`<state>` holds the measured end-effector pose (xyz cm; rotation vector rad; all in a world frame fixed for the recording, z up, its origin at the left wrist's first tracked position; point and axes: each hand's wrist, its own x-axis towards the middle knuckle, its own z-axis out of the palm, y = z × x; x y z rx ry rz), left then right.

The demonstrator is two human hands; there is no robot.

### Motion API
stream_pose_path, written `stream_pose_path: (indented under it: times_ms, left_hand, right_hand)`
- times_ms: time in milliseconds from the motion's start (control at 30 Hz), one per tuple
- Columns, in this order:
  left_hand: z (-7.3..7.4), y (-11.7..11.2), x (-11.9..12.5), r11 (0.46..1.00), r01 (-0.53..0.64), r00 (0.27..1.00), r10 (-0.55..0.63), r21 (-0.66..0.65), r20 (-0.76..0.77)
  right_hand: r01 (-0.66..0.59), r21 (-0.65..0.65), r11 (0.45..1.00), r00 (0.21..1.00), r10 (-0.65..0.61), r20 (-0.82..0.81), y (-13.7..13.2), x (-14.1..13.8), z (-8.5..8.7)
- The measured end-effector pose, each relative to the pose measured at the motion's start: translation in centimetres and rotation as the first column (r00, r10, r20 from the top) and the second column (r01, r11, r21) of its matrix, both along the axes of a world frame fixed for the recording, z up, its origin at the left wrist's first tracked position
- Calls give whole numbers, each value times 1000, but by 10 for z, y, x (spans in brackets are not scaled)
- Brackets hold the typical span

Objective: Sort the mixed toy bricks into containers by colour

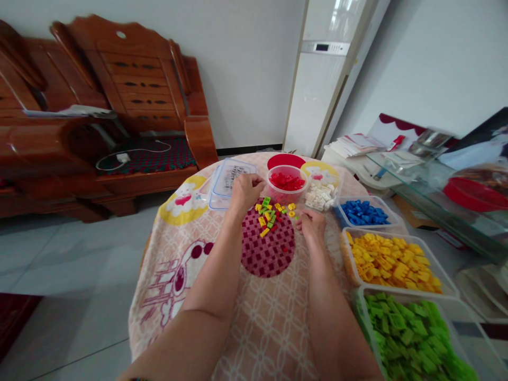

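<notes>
My left hand (246,191) is over the left side of the round red-brick tub (286,198), above the edge of the blue-rimmed lid. Its fingers are pinched together, and anything between them is too small to make out. My right hand (313,226) rests on the cloth at the right of the loose pile, its thumb and fingers closed with the tips partly hidden. Between the hands lies a small mixed pile of toy bricks (266,216) in yellow, green and red on a dark red checked circle. A white brick heap (319,196) sits just beyond my right hand.
On the right stand boxes of blue bricks (364,211), yellow bricks (391,260) and green bricks (413,333). A clear lid (232,182) and a red lid (283,160) lie at the back of the round table. Wooden chairs (130,79) stand beyond; a glass shelf (436,196) is at right.
</notes>
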<state>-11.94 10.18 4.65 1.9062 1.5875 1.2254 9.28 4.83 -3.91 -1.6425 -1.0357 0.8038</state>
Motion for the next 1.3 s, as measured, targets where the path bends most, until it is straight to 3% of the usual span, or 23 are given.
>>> stream_pose_path:
  times_ms: [133, 367, 500, 667, 800, 1000, 1300]
  left_hand:
    - [-4, -8, 3, 1000, -7, 995, 4, -28, -103]
    - [-38, -33, 7, 983, -73, 959, 23, -168, -283]
    - [-54, -42, 1, 966, 29, 967, -92, -257, -238]
    - [-65, -37, -10, 922, 161, 975, -204, -351, -89]
    - [-68, -29, -11, 930, 156, 977, -194, -333, -86]
    - [-68, -25, -4, 984, 18, 957, -69, -180, -282]
    - [-55, -35, 6, 952, -10, 898, -126, -306, -422]
  right_hand:
    - [-9, 25, 1000, 1000, 9, -14, 0, 0, -2]
    - [-15, 21, 1000, 1000, 14, 24, 0, 0, -8]
    - [-31, 28, 999, 998, 30, 46, 0, 1, -10]
    - [-33, 28, 999, 999, 31, 43, 1, 1, -12]
    - [-32, 8, 999, 999, 31, 44, 3, 1, -13]
    - [-12, -8, 1000, 999, 12, 45, 1, 1, -12]
    - [-27, 4, 1000, 999, 27, 25, 0, 1, -11]
